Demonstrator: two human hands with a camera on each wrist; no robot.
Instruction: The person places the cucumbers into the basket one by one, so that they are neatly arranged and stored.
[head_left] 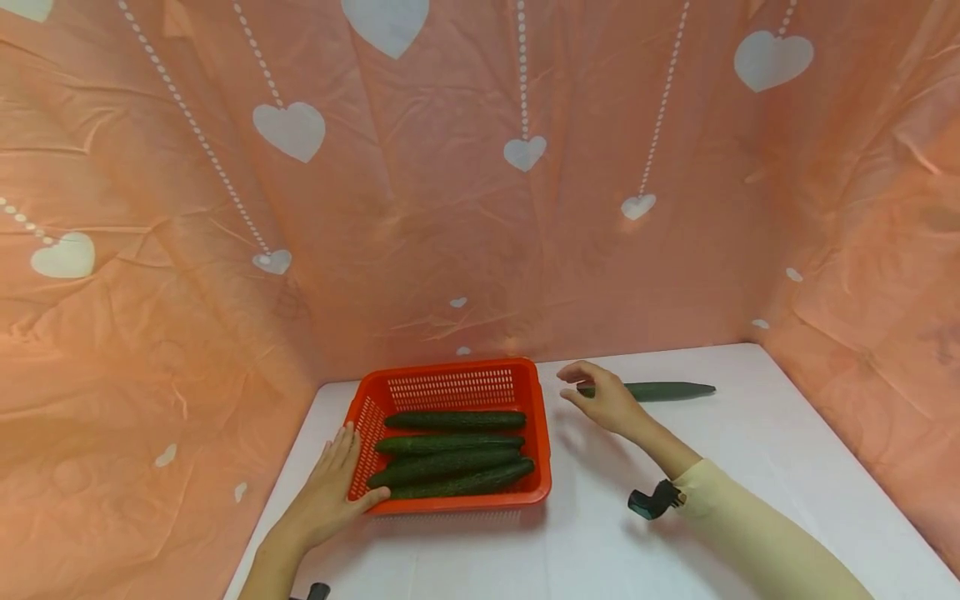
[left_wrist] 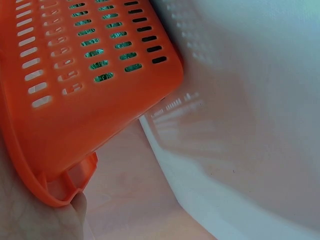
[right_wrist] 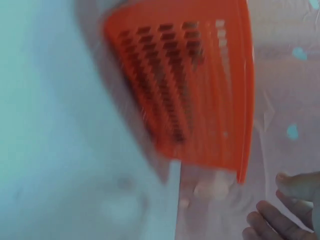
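Observation:
A red plastic basket on the white table holds several dark green cucumbers, lying roughly side by side. My left hand rests on the basket's left rim near the front corner, fingers spread straight and thumb lying over the front rim. In the left wrist view, part of that hand shows against the orange-red rim. To the right of the basket, my right hand is held with thumb and fingers apart and nothing between them. Another cucumber lies behind the right hand, which partly hides it in the head view.
The white table is enclosed at the back and sides by pink-orange sheeting printed with white hearts. The basket stands near the back edge. A black wrist camera is strapped at the right sleeve cuff.

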